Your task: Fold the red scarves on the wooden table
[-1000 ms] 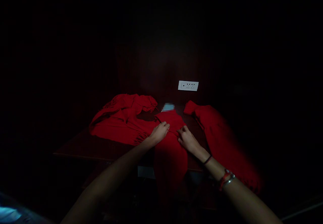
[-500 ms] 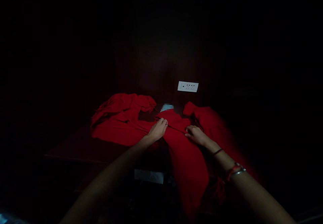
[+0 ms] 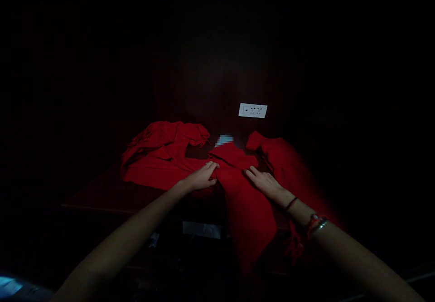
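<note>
The middle red cloth [image 3: 249, 207] lies on the dark table [image 3: 102, 195] and hangs over its front edge. The left hand [image 3: 202, 176] and right hand [image 3: 266, 182] touch its two sides, but I cannot tell if they grip it.

Dk reddish-brown tbl [image 3: 98, 193], lower ctr of frame, carries a rumpled red fringed scarf [image 3: 151, 170] at ctr-left, a long red cloth [image 3: 249, 211] mid-frame draped over its front edge [image 3: 98, 209], another red cloth [image 3: 283, 157] at ctr-right, & a small pale-blue item [image 3: 224, 139], pixelated, nr ctr.
</note>
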A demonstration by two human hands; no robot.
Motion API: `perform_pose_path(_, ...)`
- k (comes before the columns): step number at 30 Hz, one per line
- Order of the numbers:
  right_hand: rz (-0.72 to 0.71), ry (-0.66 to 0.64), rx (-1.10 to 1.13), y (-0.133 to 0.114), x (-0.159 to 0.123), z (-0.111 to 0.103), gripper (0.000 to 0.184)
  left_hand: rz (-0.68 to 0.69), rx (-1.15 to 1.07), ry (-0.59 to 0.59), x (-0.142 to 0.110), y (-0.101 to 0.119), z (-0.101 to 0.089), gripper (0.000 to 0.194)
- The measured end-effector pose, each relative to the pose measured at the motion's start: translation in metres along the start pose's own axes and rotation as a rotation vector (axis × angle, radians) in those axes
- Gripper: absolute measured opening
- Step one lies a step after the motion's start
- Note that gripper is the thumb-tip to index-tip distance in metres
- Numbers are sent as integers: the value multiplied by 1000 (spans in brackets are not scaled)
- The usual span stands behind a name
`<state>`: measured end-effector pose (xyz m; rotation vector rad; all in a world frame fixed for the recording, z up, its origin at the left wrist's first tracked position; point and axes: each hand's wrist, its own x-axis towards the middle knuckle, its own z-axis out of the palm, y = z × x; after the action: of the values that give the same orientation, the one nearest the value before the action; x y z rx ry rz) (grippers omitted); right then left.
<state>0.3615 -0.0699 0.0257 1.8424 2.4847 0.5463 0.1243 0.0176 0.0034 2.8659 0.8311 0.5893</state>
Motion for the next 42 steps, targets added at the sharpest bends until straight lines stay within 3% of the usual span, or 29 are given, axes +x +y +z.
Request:
perform_pose_path(3, 127, 76, 194, 1, 0, 7, 39, -28, 146, 20, -3, -2, -3, 29)
perform_pose_path(6, 118, 64, 326, 3, 4, 9, 42, -24, 301, -18, -3, 0, -3, 27)
perform_pose_path(10, 112, -9, 132, 5, 10, -4, 27, -4, 334, -45, 2, 0, -4, 36)
perform_pose_path(14, 30, -37, -129, 3, 12, -14, 31, -42, 168, 25, 9, -7, -6, 38)
perform_pose_path(17, -75, -139, -142, -1, 7, -11, 34, 38, 105, -1, 8, -8, -8, 34)
perform_pose_path(20, -55, -187, -39, -2, 1, -11, 40, 79, 219, -22, 4, -4, -10, 28)
perform_pose_path(27, -36, -83, 193, -21, 1, -15, 48, 52, 443, -40, 8, 4, -12, 29)
perform_pose_path(30, -6, -107, 188, -33, 3, -13, 47, 58, 455, -52, 7, 4, -12, 25)
perform_pose_path(33, 36, -24, 162, -42, -1, -14, 42, 47, 430, -65, 5, 3, -13, 20)
perform_pose_path(35, 5, 20, 192, -47, -10, -13, 43, 50, 400, -80, 4, 3, -16, 21)
perform_pose_path(38, -81, -29, 264, -53, -27, -8, 49, 43, 393, -104, -1, 9, -21, 28)
perform_pose_path(42, -115, -3, 360, -50, -38, -6, 42, 92, 419, 11, -10, 27, -25, 38)
